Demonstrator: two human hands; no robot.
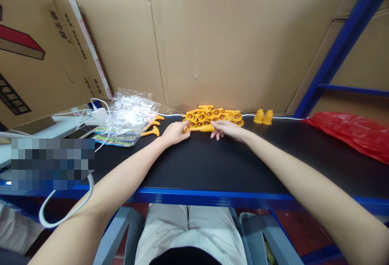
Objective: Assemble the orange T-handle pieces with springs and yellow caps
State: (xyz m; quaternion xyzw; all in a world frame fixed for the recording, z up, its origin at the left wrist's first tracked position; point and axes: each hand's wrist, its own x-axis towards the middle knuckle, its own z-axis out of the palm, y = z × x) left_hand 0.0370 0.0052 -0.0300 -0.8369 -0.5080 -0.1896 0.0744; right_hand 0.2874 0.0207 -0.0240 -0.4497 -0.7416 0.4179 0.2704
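A yellow plastic rod-shaped piece with a thicker right end lies level in front of a pile of yellow parts. The fingers of my left hand are closed around its left end. At its thicker right end, my right hand pinches it between thumb and forefinger, the other fingers curled below. Just behind both hands, several yellow cup-shaped parts are stacked with their round openings towards me. Beside my left hand lie a few loose yellow hooked pieces.
Two yellow cups stand at the back right, near a red plastic bag. Clear plastic wrap, white cables and a charger lie at left. A cardboard wall closes the back; a blue rail edges the black table.
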